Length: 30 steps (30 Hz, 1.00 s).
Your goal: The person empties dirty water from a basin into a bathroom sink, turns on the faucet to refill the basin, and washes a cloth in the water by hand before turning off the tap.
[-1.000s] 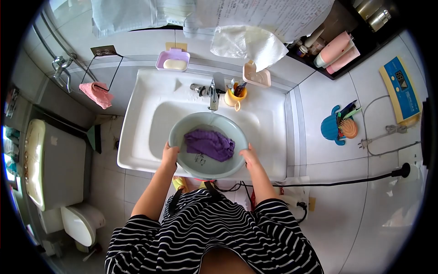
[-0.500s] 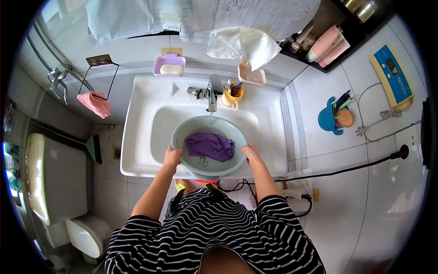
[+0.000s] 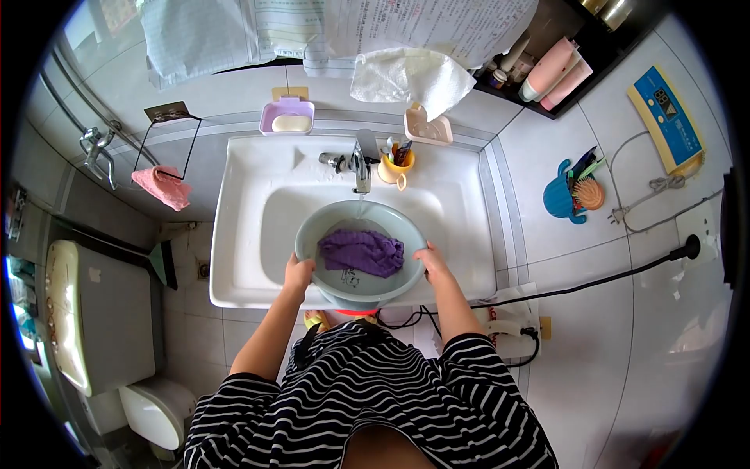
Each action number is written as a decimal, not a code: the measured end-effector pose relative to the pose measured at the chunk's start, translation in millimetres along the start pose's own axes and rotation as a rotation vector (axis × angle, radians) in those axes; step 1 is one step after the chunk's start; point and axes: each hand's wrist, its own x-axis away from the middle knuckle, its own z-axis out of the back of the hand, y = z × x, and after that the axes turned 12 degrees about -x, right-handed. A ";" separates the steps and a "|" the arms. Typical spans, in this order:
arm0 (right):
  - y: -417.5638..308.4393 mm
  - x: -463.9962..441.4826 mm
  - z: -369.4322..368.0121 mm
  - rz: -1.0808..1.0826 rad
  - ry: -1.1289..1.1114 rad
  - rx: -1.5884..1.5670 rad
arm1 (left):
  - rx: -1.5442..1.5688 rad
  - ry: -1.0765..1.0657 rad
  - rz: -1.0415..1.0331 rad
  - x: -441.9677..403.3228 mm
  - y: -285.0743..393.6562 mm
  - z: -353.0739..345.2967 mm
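A pale green-grey basin (image 3: pixel 306 227) rests at the front of the white sink (image 3: pixel 242 234), partly over its front edge. Inside it a purple cloth (image 3: pixel 361 252) lies bunched in water. My left hand (image 3: pixel 298 275) grips the basin's left rim, and my right hand (image 3: pixel 430 262) grips the right rim. Above the basin's far side stands the faucet (image 3: pixel 361 168), with a thin stream of water falling from it into the basin. The fingers under the rim are partly hidden.
Behind the sink are a purple soap dish (image 3: pixel 267 117) with white soap, a yellow cup (image 3: pixel 388 172) holding toothbrushes, and a beige dish (image 3: pixel 439 134). A pink cloth (image 3: pixel 162 187) hangs at left. A black cable (image 3: pixel 594 284) crosses at right. The toilet (image 3: pixel 160 410) stands lower left.
The view has shifted slightly. Both hands stay on the basin's rim, and the purple cloth lies as before in the water.
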 end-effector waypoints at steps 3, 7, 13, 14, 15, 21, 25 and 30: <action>-1.4 1.3 -0.2 -0.003 0.004 -0.010 | 0.004 -0.014 -0.017 2.8 1.9 0.7; 1.0 0.0 -0.5 -0.004 0.000 -0.045 | 0.002 -0.002 -0.008 1.2 -1.5 0.7; -6.3 10.2 -5.4 -0.014 0.035 -0.054 | 0.021 -0.006 -0.038 1.9 -1.2 0.4; -5.9 10.3 -5.3 -0.012 0.031 -0.061 | 0.015 -0.004 -0.038 3.1 -0.1 0.5; -5.5 10.3 -5.1 -0.009 0.027 -0.068 | 0.010 -0.003 -0.038 4.1 0.8 0.4; -5.0 10.6 -4.4 -0.001 0.008 -0.071 | 0.008 0.011 -0.051 8.5 3.4 0.4; -3.3 10.1 -3.5 0.011 0.004 -0.097 | 0.012 0.014 -0.056 5.4 -0.3 0.2; -5.6 12.4 -4.3 -0.006 0.013 -0.081 | 0.024 0.027 -0.062 5.6 -1.9 -0.7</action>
